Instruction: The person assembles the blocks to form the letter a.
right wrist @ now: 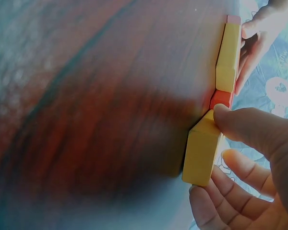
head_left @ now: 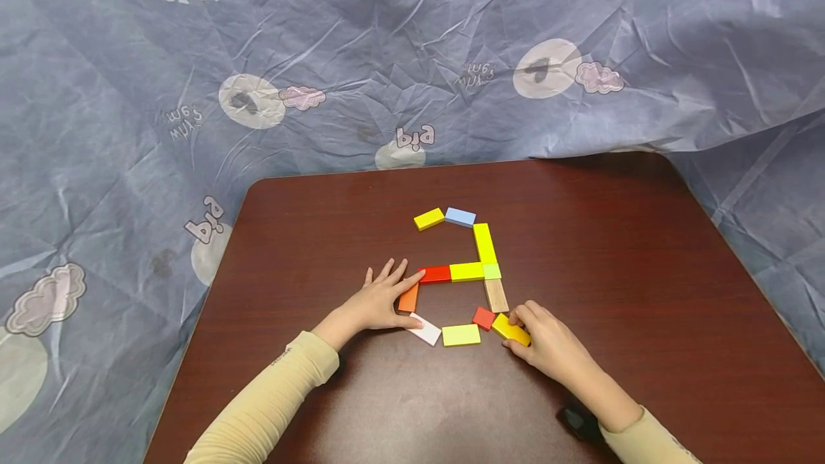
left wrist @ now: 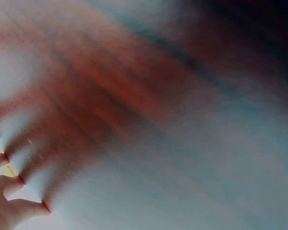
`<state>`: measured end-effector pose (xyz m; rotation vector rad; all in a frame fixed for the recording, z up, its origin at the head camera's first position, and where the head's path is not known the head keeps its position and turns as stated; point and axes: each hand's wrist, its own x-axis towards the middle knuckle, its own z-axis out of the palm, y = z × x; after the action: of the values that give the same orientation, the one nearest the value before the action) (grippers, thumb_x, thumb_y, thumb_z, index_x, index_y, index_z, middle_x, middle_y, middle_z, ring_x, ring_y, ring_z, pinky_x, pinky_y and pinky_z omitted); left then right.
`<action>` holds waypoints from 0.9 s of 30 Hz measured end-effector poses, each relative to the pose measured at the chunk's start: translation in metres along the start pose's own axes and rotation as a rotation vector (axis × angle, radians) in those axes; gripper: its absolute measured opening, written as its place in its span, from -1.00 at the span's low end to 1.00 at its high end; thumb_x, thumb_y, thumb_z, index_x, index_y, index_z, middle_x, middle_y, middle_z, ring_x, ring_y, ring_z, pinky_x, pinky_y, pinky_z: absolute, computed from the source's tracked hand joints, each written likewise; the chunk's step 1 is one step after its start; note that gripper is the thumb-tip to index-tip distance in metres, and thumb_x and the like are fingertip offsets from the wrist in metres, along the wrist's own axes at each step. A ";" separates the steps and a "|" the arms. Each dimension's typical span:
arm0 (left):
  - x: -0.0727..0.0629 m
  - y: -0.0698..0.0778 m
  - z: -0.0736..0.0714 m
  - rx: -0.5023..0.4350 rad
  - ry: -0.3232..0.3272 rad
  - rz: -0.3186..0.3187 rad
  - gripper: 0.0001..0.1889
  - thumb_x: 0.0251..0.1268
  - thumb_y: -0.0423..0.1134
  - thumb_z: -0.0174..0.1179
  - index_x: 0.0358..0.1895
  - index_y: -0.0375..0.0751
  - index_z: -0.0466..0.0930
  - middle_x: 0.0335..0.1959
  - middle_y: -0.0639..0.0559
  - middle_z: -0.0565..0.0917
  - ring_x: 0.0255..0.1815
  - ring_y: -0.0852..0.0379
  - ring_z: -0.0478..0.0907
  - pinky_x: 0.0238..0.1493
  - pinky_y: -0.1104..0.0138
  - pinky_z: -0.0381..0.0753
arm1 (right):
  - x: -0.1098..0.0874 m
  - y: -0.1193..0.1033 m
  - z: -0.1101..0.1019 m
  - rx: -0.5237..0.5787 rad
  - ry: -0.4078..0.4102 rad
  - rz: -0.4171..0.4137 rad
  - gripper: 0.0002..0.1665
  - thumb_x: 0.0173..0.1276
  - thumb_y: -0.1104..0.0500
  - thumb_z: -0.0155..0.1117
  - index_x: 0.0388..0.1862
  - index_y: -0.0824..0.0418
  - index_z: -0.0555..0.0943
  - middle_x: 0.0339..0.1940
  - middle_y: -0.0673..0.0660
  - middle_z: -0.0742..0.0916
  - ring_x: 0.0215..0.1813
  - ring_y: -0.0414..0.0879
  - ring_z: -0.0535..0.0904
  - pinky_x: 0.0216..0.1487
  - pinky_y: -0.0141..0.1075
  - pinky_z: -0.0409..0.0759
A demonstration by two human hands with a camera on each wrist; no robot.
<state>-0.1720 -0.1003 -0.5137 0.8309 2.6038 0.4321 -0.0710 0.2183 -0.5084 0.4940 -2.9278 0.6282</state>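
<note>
Flat coloured blocks lie on the table in an angular outline. In the head view my right hand (head_left: 548, 342) pinches a yellow block (head_left: 511, 330) at the lower right, thumb on its near side and fingers on its far side. Beside that block's left end is a small red block (head_left: 483, 319); in the right wrist view the small red block (right wrist: 221, 99) sits beyond my thumb. My left hand (head_left: 377, 301) lies with fingers spread, its thumb at the white block (head_left: 425, 330) and its index fingertip at the long red block's (head_left: 436, 274) left end. Under it, an orange block (head_left: 408, 298) is partly covered.
A lime block (head_left: 461, 335) lies between the white and small red ones. Farther back are a blue block (head_left: 460, 217), another yellow block (head_left: 429, 219) and a wooden block (head_left: 496, 295). A printed grey-blue cloth (head_left: 361, 41) hangs behind the table (head_left: 309, 235).
</note>
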 end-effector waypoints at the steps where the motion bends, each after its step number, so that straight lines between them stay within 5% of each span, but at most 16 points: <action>1: 0.000 0.000 0.000 0.000 -0.001 -0.001 0.04 0.06 0.39 0.28 0.59 0.29 -0.06 0.63 -0.12 -0.09 0.63 -0.25 -0.24 0.44 -0.37 -0.19 | 0.000 0.000 0.000 0.000 0.002 -0.001 -0.55 -0.08 0.18 0.66 -0.31 0.17 0.54 -0.37 -0.03 0.54 -0.38 -0.25 0.39 -0.37 -0.37 0.50; 15: 0.000 0.001 0.000 0.007 0.012 0.005 0.04 0.05 0.39 0.29 0.59 0.28 -0.03 0.63 -0.14 -0.07 0.63 -0.26 -0.22 0.43 -0.38 -0.17 | 0.010 0.009 -0.006 0.000 0.017 0.010 -0.63 0.06 0.14 0.57 -0.24 0.18 0.58 -0.31 0.03 0.59 -0.30 -0.16 0.46 -0.29 -0.27 0.56; 20: -0.001 0.002 0.000 0.002 0.010 0.001 0.04 0.06 0.38 0.29 0.59 0.27 -0.04 0.63 -0.14 -0.09 0.63 -0.26 -0.23 0.44 -0.37 -0.17 | 0.030 0.022 -0.015 0.041 -0.001 0.006 -0.54 0.19 0.14 0.48 0.05 0.27 0.61 -0.04 0.19 0.67 -0.04 0.10 0.60 -0.02 0.01 0.64; 27: -0.001 0.001 0.000 -0.008 0.007 0.002 0.04 0.06 0.38 0.29 0.59 0.29 -0.04 0.63 -0.13 -0.09 0.63 -0.25 -0.24 0.45 -0.36 -0.20 | 0.063 0.031 -0.014 0.075 -0.151 0.023 -0.30 0.30 0.02 0.38 0.37 0.21 0.46 0.33 0.33 0.52 0.34 0.30 0.42 0.26 0.21 0.44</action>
<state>-0.1707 -0.0999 -0.5130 0.8311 2.6059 0.4463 -0.1400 0.2328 -0.4968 0.5395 -3.0648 0.7374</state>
